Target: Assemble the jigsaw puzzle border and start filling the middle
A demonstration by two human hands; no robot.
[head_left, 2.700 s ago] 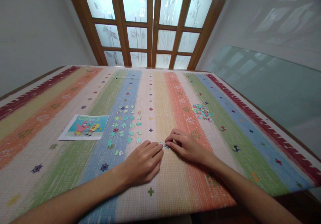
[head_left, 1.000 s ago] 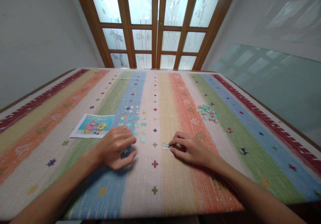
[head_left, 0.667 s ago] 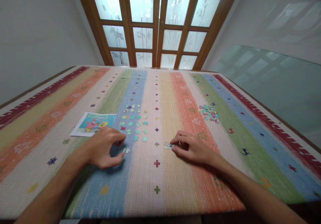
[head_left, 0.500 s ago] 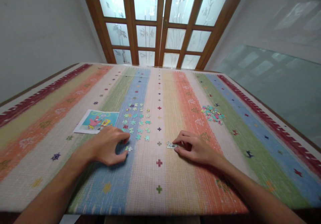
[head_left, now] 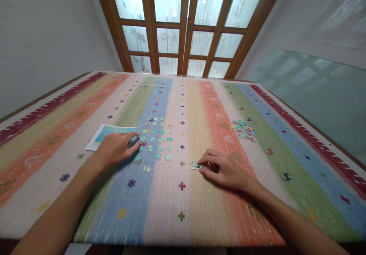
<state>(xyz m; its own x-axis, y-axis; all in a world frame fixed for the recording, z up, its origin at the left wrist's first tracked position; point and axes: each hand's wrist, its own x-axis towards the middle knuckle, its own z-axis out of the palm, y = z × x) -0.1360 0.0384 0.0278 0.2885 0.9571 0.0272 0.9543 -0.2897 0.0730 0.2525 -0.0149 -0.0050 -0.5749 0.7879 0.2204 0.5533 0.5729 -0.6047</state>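
Head view | left hand (head_left: 116, 148) spread over the printed picture (head_left: 98, 138), nearer one to those loose pieces (head_left: 152, 139), just rightward! | right hand (head_left: 219, 167) touching the puzzle strip (head_left: 195, 167) leftward, long axis sideways, pinch unclear | heap (head_left: 245, 130) beyond, right

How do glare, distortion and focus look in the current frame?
Head view: door panes glow brightly; head view: the panel at right carries pane-shaped reflections; head view: the cloth looks stretched, wide-angle style; head view: detail on the pieces by the right hand is too small to judge.

Wood-framed doors (head_left: 149, 11), backlit frosted panes (head_left: 167, 3), pale walls (head_left: 48, 49), striped tablecloth (head_left: 168, 209)
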